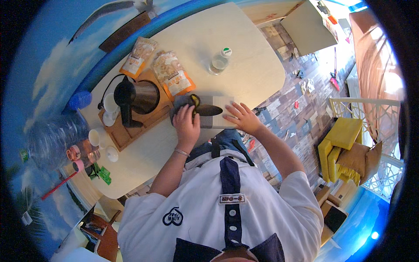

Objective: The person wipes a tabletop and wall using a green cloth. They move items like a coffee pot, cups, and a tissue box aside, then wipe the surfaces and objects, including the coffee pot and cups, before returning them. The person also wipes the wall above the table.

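A grey box [208,122], paler at its right end, lies at the table's near edge in front of me. On it is a dark, long oval item [209,110], whose kind I cannot tell, beside a yellowish looped part [195,99]. My left hand [187,126], with a bracelet at the wrist, is over the left end of the box, its fingertips by the dark item; whether it grips anything is unclear. At the box's right end, my right hand [244,118] rests with its fingers spread, holding nothing.
Left on the pale table [255,65] stands a kettle [144,97] on a wooden tray [122,137], with several small cups nearby. Two snack pouches [175,73] lie behind it, and a clear bottle [218,63] stands farther back. A large water jug [54,140] is at far left.
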Tool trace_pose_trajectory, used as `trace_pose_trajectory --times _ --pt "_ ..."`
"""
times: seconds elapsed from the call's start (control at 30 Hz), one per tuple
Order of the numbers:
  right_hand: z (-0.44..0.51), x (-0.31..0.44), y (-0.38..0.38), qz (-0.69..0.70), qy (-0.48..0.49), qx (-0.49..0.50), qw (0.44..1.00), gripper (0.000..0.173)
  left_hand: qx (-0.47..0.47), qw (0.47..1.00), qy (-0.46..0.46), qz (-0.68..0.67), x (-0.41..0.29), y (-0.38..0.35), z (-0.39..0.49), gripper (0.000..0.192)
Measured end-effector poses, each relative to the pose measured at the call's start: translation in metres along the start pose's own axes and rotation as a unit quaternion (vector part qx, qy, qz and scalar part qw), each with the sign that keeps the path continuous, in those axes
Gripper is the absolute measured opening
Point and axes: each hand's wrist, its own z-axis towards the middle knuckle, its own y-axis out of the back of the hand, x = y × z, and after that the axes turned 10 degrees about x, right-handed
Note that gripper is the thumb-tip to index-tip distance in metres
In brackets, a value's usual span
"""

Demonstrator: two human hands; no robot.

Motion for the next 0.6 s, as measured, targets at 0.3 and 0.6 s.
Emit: trace_pose_trajectory --times 0.3,0.6 --pt "-0.006 0.025 -0.015 0.174 -0.114 0.04 0.977 0.082 0.18 0.957 -0.154 0.167 -0.022 -0.048 0.0 0.059" --pt "-0.023 0.041 -0.011 0.345 -0.285 -0.161 0.88 0.058 0.255 0.942 -0.169 0.14 -0.063 -0.063 0.083 0.026"
